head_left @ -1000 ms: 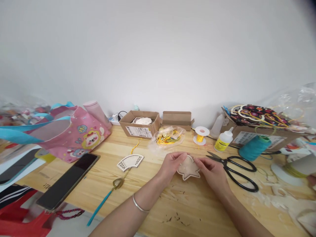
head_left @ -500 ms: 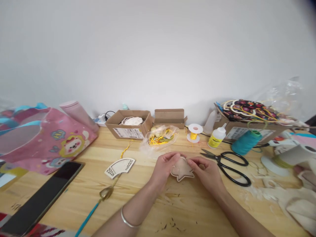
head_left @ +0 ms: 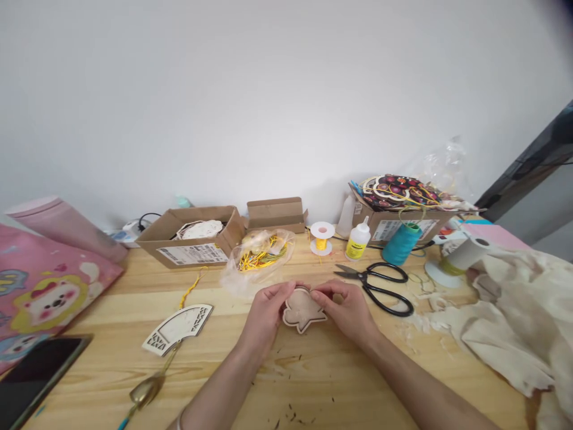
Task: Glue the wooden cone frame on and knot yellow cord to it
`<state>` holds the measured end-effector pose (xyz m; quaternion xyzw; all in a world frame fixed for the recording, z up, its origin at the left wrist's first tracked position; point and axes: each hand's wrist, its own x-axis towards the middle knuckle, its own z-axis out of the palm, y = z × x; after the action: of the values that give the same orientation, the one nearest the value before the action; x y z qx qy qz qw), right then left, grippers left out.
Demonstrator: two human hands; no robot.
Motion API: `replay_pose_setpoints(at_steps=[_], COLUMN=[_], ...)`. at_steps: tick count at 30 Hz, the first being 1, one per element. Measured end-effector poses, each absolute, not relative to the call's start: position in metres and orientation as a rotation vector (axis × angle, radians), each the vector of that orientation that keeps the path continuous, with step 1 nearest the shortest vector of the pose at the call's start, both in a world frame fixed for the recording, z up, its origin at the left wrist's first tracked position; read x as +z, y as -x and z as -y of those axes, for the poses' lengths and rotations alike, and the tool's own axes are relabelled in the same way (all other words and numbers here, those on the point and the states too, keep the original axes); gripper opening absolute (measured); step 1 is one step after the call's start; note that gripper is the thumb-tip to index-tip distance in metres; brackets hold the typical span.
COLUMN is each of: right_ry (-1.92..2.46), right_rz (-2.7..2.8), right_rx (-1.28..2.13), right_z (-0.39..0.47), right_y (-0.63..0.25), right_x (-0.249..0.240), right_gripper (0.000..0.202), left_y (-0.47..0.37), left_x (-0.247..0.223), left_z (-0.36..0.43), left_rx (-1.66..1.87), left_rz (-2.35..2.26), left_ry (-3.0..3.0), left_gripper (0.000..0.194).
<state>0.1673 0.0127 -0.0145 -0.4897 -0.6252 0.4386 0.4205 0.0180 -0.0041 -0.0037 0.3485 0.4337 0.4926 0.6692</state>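
Just below the middle of the view, a pale wooden piece (head_left: 303, 310) with a pointed outline is held over the table (head_left: 268, 397); whether its lower edge is resting there cannot be told. Its nine o'clock edge is pinched by the left hand (head_left: 263, 313), and its upper one o'clock edge is clamped between thumb and fingers of the right hand (head_left: 347, 310), most fingertips being hidden behind it. From the piece, black-handled scissors (head_left: 364, 276) are laid toward two o'clock, a yellow-labelled bottle (head_left: 357, 243) is stood at one, and yellow cords (head_left: 256, 261) are gathered at eleven. Toward nine, well apart, a fan-shaped piece (head_left: 176, 327) is laid flat.
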Motion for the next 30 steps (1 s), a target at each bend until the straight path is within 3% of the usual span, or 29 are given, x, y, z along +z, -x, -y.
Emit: replay_pose_setpoints(at_steps=[9, 30], right_ry=[1.154, 1.184], right_rz=[1.159, 1.487], right_rx=[1.387, 1.476], right_z=[-0.0173, -0.0166], right_y=[-0.1703, -0.1697], right_x=[-0.0150, -0.0186], right_gripper=[0.027, 0.029], left_y=[-0.0148, -0.0104], left_x=[0.0023, 0.0036], left_z=[-0.0007, -0.0018], left_rx=[1.232, 1.115], left_rz=[-0.991, -1.107], left_ry=[-0.826, -0.903], left_gripper=[0.033, 0.034])
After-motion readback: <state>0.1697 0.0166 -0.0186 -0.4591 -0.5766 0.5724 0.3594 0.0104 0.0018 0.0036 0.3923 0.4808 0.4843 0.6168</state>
